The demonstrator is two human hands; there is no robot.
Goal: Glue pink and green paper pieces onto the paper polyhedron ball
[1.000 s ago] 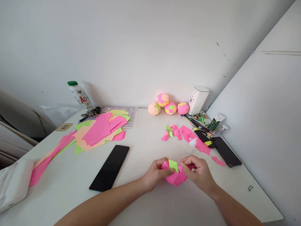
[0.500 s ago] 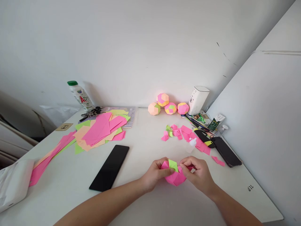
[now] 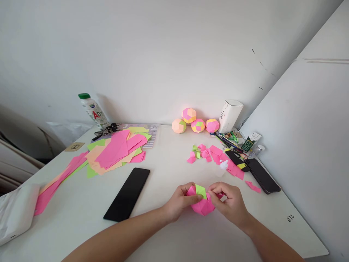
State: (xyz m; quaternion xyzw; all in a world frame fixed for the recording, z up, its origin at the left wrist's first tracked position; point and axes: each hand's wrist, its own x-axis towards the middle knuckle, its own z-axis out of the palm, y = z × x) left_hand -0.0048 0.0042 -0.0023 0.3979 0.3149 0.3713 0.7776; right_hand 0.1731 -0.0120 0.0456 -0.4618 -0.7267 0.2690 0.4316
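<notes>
A pink folded-paper ball [image 3: 203, 208] with a lime green piece [image 3: 200, 190] at its top is held above the front of the table. My left hand [image 3: 182, 200] is closed around its left side, thumb pressed near the green piece. On the other side my right hand [image 3: 227, 198] pinches the ball's upper right edge, where pink paper shows between the fingers. Beyond the hands lie small folded pink and green pieces [image 3: 201, 152]. A small clear bottle with a white nozzle [image 3: 223, 165] stands just past my right hand.
Several finished paper balls [image 3: 188, 115] rest by the wall beside a white container [image 3: 230, 116]. A black phone [image 3: 127, 194] lies left of my hands, another phone [image 3: 262, 175] at the right. Paper sheets [image 3: 113, 149] and a white bottle [image 3: 94, 111] occupy the left. Black-and-yellow scissors [image 3: 236, 160] lie right.
Almost nothing differs. Both hands keep their hold on the paper ball, and my right hand has shifted only very slightly.
</notes>
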